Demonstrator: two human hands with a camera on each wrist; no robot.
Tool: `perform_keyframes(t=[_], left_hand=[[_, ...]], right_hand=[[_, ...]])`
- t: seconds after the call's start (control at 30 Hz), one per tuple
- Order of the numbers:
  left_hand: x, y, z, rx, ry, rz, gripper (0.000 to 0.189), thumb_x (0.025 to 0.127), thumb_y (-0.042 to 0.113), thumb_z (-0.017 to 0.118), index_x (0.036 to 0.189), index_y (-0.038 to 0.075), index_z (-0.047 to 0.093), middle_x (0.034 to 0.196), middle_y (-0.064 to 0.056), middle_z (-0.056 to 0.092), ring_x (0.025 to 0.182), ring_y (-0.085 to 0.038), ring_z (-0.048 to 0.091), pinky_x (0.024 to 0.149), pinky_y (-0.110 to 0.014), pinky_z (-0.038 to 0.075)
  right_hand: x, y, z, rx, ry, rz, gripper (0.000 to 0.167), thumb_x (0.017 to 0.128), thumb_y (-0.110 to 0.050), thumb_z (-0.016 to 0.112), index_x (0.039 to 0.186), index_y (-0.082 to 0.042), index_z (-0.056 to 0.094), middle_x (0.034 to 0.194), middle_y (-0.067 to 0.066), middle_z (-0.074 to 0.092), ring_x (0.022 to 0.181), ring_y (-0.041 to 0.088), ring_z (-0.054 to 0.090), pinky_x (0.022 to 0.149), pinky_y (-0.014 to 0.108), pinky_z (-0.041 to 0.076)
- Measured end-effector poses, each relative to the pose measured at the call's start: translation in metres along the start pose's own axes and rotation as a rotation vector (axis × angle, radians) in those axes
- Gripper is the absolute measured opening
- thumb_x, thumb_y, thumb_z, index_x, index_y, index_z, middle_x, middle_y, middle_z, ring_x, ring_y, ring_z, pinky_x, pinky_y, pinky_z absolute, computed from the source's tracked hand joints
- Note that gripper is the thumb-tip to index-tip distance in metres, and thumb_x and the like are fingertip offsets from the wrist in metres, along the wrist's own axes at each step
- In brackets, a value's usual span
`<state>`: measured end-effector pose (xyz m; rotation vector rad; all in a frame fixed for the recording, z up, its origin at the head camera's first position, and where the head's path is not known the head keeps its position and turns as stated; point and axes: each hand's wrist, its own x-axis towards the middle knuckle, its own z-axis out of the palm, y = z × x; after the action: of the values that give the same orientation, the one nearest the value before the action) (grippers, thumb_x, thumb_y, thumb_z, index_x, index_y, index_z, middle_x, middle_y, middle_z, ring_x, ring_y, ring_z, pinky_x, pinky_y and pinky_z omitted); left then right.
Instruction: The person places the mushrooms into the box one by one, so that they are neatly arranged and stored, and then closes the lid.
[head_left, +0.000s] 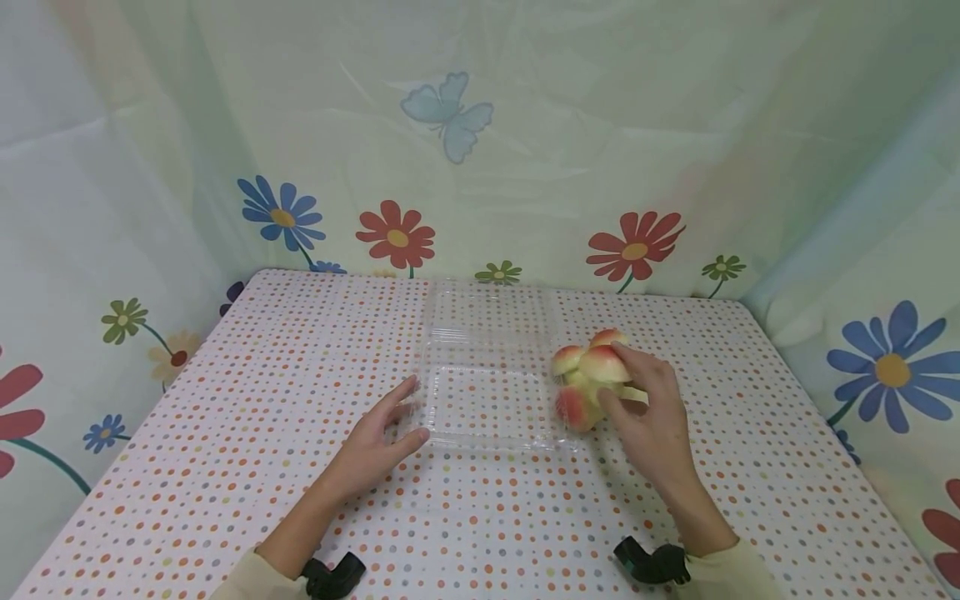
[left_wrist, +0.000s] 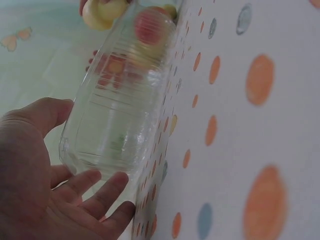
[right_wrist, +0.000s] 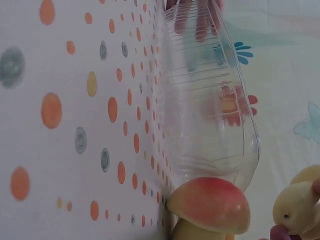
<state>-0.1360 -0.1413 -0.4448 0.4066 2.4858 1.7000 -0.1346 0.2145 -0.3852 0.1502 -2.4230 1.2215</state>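
A clear plastic clamshell box (head_left: pixel 491 408) lies on the table, its lid (head_left: pixel 487 308) folded back away from me. My left hand (head_left: pixel 375 442) is at the box's left side, fingers spread and fairly straight. In the left wrist view its thumb is by the rim, with the fingers (left_wrist: pixel 102 197) around the end wall. Beyond the box's right side, several mushroom-shaped pieces (right_wrist: pixel 210 205), yellow with red-blushed caps, sit close together. My right hand (head_left: pixel 648 412) pinches one mushroom (head_left: pixel 602 364) between thumb and fingers, above the others.
The dotted tablecloth (head_left: pixel 480 533) covers the table. A flowered curtain (head_left: pixel 525 167) hangs along the back and both sides. Black wrist-worn devices (head_left: pixel 333 575) show near both sleeves.
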Motion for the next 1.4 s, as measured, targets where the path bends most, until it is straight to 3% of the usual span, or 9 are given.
perform_keyframes(t=[0.1,0.3,0.6,1.1,1.4], left_hand=[[0.0,0.0,0.0,-0.004,-0.003,0.0,0.079,0.101,0.022,0.068,0.166,0.019,0.023,0.171,-0.008,0.028,0.153,-0.039,0.036,0.119,-0.067,0.031],[0.002,-0.002,0.0,-0.006,-0.006,-0.014,0.08,0.101,0.028,0.069,0.166,0.022,0.024,0.171,-0.005,0.028,0.153,-0.039,0.036,0.12,-0.066,0.031],[0.004,-0.001,-0.001,0.004,-0.005,-0.024,0.079,0.102,0.031,0.068,0.166,0.027,0.023,0.171,-0.002,0.028,0.153,-0.038,0.036,0.12,-0.064,0.033],[0.005,-0.001,-0.001,0.042,0.0,-0.048,0.081,0.1,0.035,0.07,0.166,0.027,0.024,0.17,-0.003,0.03,0.152,-0.038,0.037,0.12,-0.064,0.033],[0.007,0.001,-0.005,0.037,-0.013,-0.052,0.081,0.099,0.036,0.071,0.166,0.027,0.024,0.17,-0.003,0.031,0.151,-0.039,0.038,0.12,-0.063,0.034]], right_hand=[[0.003,-0.002,0.005,0.001,-0.023,-0.013,0.059,0.095,-0.001,0.066,0.151,-0.013,0.054,0.146,0.017,0.044,0.113,0.027,0.058,0.085,0.011,0.05],[0.01,-0.004,0.016,-0.02,-0.041,-0.066,0.059,0.093,0.001,0.066,0.15,-0.009,0.054,0.143,0.02,0.045,0.111,0.031,0.061,0.087,0.032,0.057],[0.019,-0.01,0.033,0.044,-0.066,-0.1,0.057,0.092,0.002,0.065,0.147,-0.011,0.058,0.14,0.02,0.047,0.104,0.027,0.061,0.077,0.015,0.053],[0.033,-0.023,0.065,0.061,-0.196,-0.077,0.057,0.093,-0.005,0.068,0.149,-0.014,0.056,0.147,0.019,0.043,0.112,0.03,0.061,0.082,0.039,0.06],[0.042,-0.028,0.085,0.041,-0.275,-0.105,0.058,0.094,-0.005,0.069,0.15,-0.015,0.056,0.147,0.02,0.044,0.115,0.031,0.063,0.082,0.038,0.061]])
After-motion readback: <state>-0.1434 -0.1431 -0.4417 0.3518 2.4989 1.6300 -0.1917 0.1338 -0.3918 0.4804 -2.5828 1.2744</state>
